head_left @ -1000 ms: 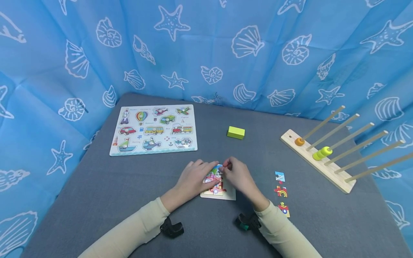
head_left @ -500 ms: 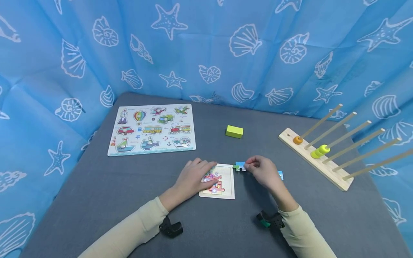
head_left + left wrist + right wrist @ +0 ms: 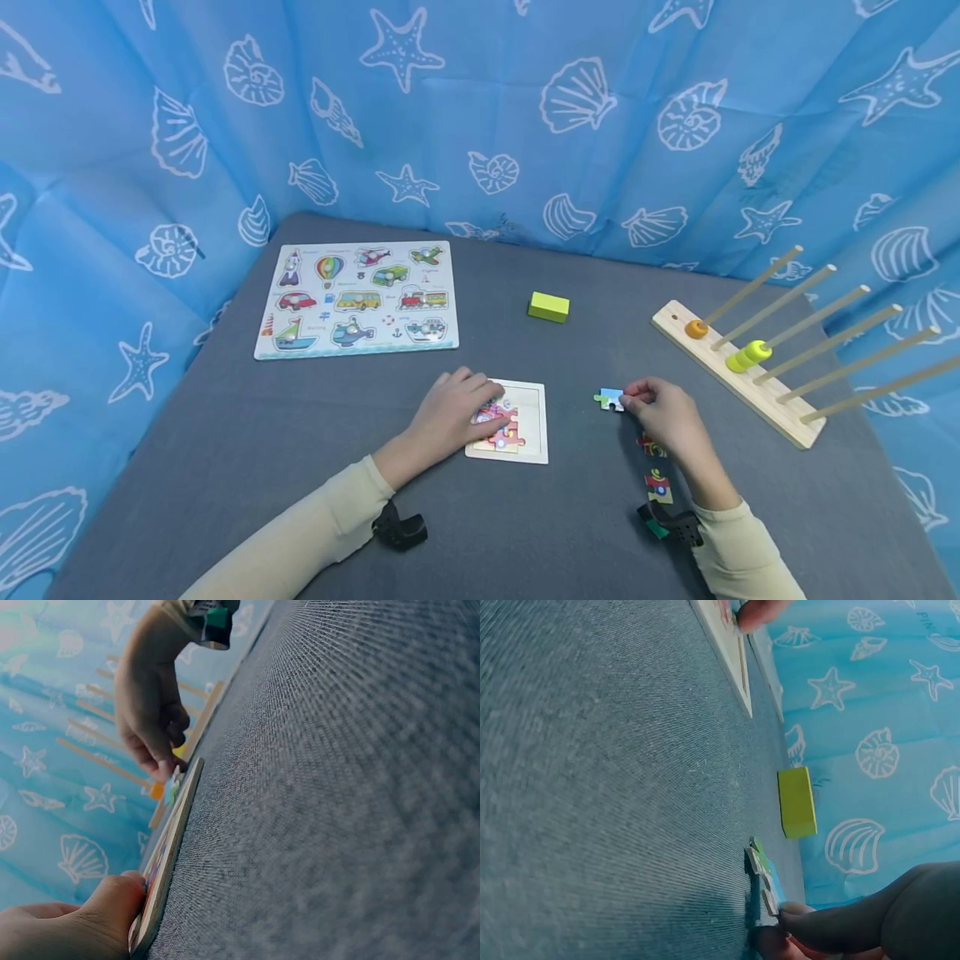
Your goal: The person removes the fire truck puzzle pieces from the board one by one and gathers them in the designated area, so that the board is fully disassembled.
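My left hand (image 3: 445,418) rests on the left part of a small wooden jigsaw board (image 3: 535,425), fingers along its far side and thumb across the pink-red pieces (image 3: 507,439). In the left wrist view, the thumb (image 3: 112,904) lies on the board's face. To the right, my right hand (image 3: 667,417) pinches a blue and green jigsaw piece (image 3: 611,399) by its right end. The right wrist view shows this piece (image 3: 769,881) tilted just above the cloth. Nearer me lie two red and yellow pieces, one (image 3: 659,487) plain to see and the other (image 3: 651,446) partly behind the hand.
A vehicle peg puzzle (image 3: 358,300) lies at the back left. A yellow-green block (image 3: 549,307) sits at the back middle. On the right stands a wooden rack (image 3: 738,375) with several slanting rods and a few beads. A blue shell-print curtain (image 3: 480,117) hangs behind the table.
My right hand has lifted the blue and green piece from the board's upper right and carried it rightward, baring that part of the board. The left hand has stayed in place.
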`<state>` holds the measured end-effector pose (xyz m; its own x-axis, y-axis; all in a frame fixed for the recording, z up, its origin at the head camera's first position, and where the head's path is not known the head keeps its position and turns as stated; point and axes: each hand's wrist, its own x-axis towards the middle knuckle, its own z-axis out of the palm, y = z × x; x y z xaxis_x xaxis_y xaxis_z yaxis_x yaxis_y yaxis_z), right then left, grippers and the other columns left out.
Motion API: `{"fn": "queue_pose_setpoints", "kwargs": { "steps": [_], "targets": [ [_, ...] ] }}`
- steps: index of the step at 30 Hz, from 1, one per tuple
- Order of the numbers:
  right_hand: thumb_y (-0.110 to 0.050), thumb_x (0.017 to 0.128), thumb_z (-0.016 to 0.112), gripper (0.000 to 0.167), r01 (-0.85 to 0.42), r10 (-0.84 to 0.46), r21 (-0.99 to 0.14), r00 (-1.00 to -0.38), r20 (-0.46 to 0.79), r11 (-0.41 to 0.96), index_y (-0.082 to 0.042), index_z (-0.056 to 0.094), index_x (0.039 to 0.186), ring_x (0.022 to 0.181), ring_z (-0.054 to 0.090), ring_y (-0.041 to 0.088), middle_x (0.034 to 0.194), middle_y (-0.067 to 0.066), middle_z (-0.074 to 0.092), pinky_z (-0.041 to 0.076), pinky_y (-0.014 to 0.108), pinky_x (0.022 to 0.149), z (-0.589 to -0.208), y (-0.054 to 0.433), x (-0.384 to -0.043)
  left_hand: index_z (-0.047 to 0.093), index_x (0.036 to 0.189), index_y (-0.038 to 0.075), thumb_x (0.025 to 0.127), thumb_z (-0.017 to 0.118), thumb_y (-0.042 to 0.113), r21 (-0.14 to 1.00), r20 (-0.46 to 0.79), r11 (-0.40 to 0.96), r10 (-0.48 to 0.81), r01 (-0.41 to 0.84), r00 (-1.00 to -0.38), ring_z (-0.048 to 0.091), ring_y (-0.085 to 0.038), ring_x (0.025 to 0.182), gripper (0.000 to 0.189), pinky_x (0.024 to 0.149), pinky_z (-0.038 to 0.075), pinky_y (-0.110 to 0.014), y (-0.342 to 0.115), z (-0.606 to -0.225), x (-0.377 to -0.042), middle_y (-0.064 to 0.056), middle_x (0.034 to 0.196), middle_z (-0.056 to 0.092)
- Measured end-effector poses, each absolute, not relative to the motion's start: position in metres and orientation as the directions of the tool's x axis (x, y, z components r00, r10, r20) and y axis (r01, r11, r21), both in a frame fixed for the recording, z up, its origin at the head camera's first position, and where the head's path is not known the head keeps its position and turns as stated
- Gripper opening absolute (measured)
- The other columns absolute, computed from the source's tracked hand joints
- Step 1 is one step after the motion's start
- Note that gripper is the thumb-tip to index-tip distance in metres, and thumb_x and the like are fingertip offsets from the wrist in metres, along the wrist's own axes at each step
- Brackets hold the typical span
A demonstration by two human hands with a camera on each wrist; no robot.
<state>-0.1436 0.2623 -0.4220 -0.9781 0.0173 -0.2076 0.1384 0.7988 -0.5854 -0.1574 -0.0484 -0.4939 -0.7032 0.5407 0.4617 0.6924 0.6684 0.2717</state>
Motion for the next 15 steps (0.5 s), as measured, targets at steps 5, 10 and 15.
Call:
{"fn": "queue_pose_setpoints", "kwargs": {
  "steps": [5,10,15],
  "targets": [
    [-0.013,0.095,0.055,0.019,0.126,0.027,-0.558,-0.983,-0.184,0.820,0.002,0.062,0.104,0.062,0.051,0.017,0.087,0.014,0.063,0.040,0.030,0.052,-0.422,0.263,-0.144,0.068,0.106,0.020,0.085,0.068,0.046,0.281,0.459,0.667,0.538,0.690,-0.707,0.052,-0.012,0.085,0.033,0.066,0.039,-0.030,-0.049,-0.492,-0.157,0.007,0.099,0.066],
    [-0.016,0.096,0.055,0.022,0.143,0.071,-0.526,-0.985,-0.154,0.838,0.004,0.062,0.105,0.060,0.051,0.017,0.085,0.014,0.061,0.040,0.031,0.050,-0.418,0.269,-0.146,0.068,0.105,0.021,0.085,0.068,0.046,0.277,0.467,0.665,0.538,0.694,-0.702,0.053,-0.012,0.085,0.032,0.066,0.039,-0.030,-0.049,-0.491,-0.157,0.008,0.099,0.066],
    [-0.014,0.095,0.057,0.022,0.088,0.046,-0.486,-0.994,-0.098,0.869,0.002,0.063,0.109,0.064,0.050,0.019,0.087,0.015,0.060,0.037,0.031,0.053,-0.410,0.278,-0.149,0.069,0.106,0.020,0.085,0.069,0.045,0.280,0.472,0.662,0.535,0.695,-0.700,0.053,-0.012,0.085,0.033,0.066,0.039,-0.030,-0.048,-0.491,-0.156,0.007,0.099,0.066]
  ]
}}
